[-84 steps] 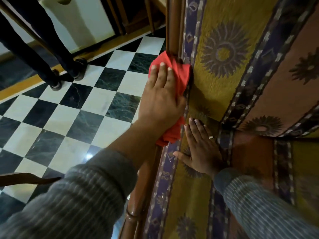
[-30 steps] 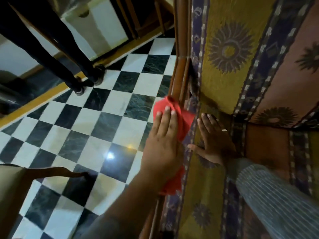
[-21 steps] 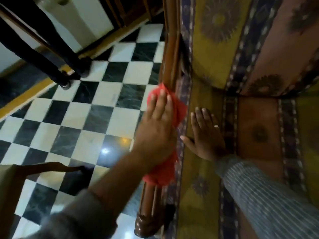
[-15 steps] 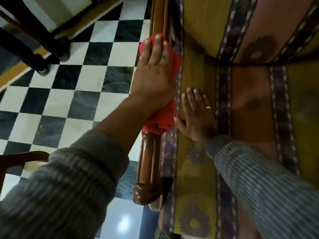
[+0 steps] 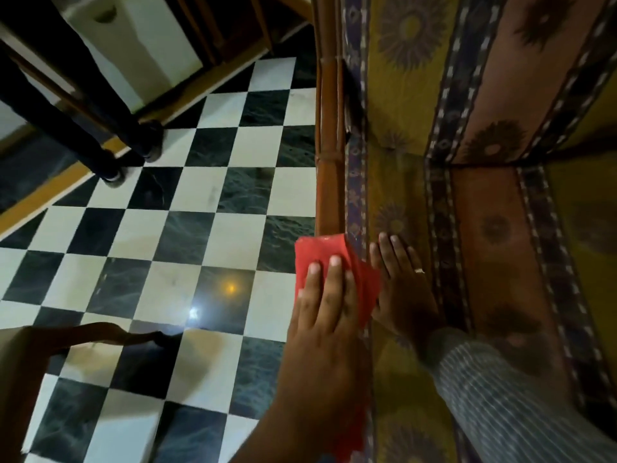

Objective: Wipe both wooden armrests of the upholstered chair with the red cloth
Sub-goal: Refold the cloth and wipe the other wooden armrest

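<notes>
The upholstered chair (image 5: 484, 248) has striped yellow, purple and brown fabric. Its left wooden armrest (image 5: 329, 162) runs from the top of the view down toward me. My left hand (image 5: 322, 305) lies flat on the red cloth (image 5: 320, 250) and presses it onto the near part of that armrest. The cloth drapes over the rail and hangs down under my wrist. My right hand (image 5: 404, 289) rests flat on the seat cushion just beside the cloth, fingers spread, holding nothing. The other armrest is out of view.
A black-and-white checkered floor (image 5: 187, 228) lies left of the chair. Dark furniture legs (image 5: 110, 142) stand at the upper left beside a white object (image 5: 140, 45). The wooden arm of another chair (image 5: 100, 332) reaches in at the lower left.
My left hand has slid the red cloth back along the armrest toward me, from the far part to the near part. My right hand stays on the seat.
</notes>
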